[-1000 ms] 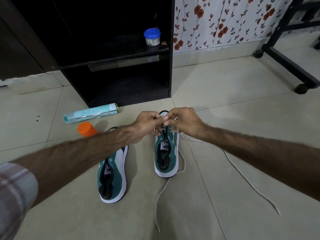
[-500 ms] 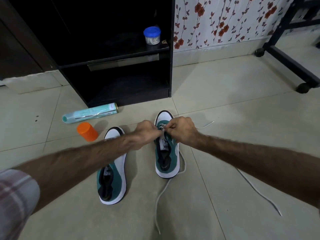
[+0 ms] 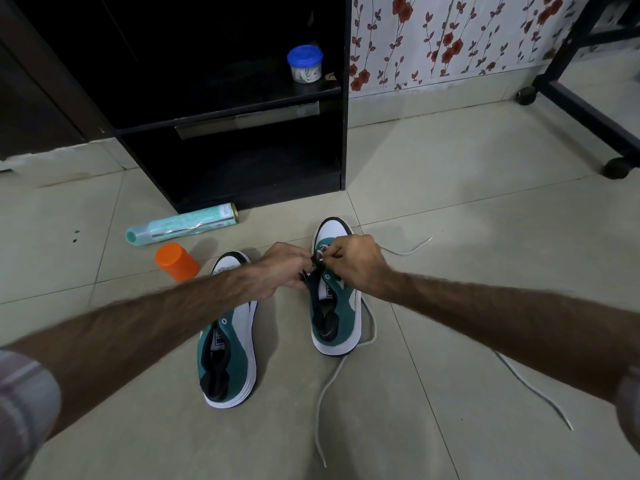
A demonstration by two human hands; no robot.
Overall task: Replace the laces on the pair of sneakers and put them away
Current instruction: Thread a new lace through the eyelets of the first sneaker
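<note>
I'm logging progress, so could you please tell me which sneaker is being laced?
The right sneaker: both hands work at its eyelets; the left sneaker lies untouched.

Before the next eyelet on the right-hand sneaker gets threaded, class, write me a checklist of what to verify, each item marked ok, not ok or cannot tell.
1. Both hands at the eyelets: left hand and right hand meet over the right sneaker: ok.
2. Grip on the white lace tip: fingers hide it: cannot tell.
3. Lace slack lies loose on the floor: ok.
4. Sneaker flat on the floor: ok.
5. Left sneaker laced: no lace visible: not ok.
</note>
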